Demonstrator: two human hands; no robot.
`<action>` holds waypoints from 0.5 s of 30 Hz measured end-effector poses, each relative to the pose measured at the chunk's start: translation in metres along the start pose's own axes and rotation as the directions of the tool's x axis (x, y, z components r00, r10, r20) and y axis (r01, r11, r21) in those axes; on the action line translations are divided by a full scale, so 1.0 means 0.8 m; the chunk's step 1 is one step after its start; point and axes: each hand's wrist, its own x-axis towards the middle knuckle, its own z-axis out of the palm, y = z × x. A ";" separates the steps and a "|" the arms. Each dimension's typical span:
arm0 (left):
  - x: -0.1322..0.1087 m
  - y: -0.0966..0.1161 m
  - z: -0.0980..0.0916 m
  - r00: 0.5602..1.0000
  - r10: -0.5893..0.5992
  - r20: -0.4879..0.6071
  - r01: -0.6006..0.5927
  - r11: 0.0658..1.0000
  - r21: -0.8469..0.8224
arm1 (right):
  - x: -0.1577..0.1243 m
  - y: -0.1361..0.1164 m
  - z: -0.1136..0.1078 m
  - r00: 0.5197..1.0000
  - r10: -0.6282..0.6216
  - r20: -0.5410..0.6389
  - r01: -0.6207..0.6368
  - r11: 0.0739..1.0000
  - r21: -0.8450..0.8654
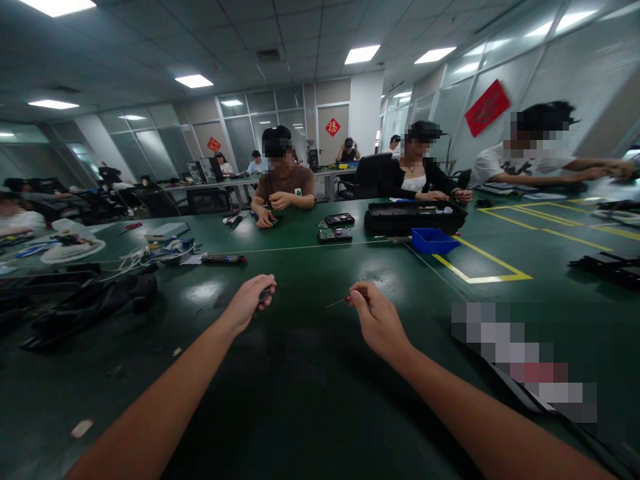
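Note:
My left hand (pixel 249 302) is closed around a small dark object (pixel 265 294), mostly covered by the fingers, so its kind is unclear. To its right, my right hand (pixel 379 319) grips a thin screwdriver (pixel 339 302) with a red handle. The screwdriver's slim shaft points left, toward the left hand, with a gap between them. Both hands are over the dark green tabletop (pixel 300 360). Beyond them lie hard drives (pixel 336 235), one showing a green circuit board.
A blue bin (pixel 434 241) stands ahead on the right beside a long black tray (pixel 415 217). At left are a dark cylindrical tool (pixel 223 259), cables (pixel 134 260) and a black bag-like item (pixel 95 300). Co-workers sit across the table.

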 end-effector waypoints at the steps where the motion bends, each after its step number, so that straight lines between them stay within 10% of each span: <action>1: -0.002 0.002 -0.016 0.998 -0.011 -0.057 0.007 0.998 -0.068 | 0.000 0.000 0.000 1.000 -0.001 0.002 0.001 1.000 -0.002; 8: -0.036 0.001 -0.152 0.845 -0.201 -0.496 0.065 0.959 -0.277 | 0.003 0.003 0.004 1.000 -0.019 -0.011 0.019 1.000 -0.004; 15: -0.103 0.007 -0.268 0.514 -0.232 -0.826 0.122 0.973 -0.198 | 0.001 0.002 0.006 1.000 0.002 0.023 -0.002 1.000 0.006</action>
